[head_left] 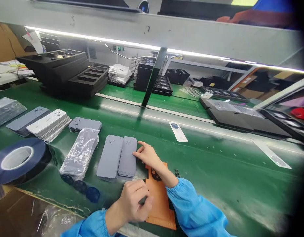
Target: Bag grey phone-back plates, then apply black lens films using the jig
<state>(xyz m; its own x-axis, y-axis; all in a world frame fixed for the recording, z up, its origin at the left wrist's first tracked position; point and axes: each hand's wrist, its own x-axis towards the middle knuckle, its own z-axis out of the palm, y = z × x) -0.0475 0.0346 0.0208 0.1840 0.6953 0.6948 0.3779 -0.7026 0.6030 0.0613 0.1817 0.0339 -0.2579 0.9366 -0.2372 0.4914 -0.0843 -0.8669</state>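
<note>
Two grey phone back panel stacks lie side by side, the left stack (109, 158) and the right stack (127, 159), each with small camera holes at the top. My right hand (149, 156) reaches to the right stack's edge. Its thumb and forefinger are apart, with a fingertip at the panel's side. Closer to me, my left hand (133, 200) is closed around a small black object (142, 200), mostly hidden by the fingers. Under my hands and partly covered lies an orange fixture plate (160, 209), with a dark round part (155, 174) near its top.
A large tape roll (21, 161) lies left, near plastic-wrapped panels (80, 151), a white panel stack (48, 123) and dark discs (92, 194). White strips (178, 132) lie to the right. Black foam trays (87, 79) stand at the back, by a dark post (152, 82).
</note>
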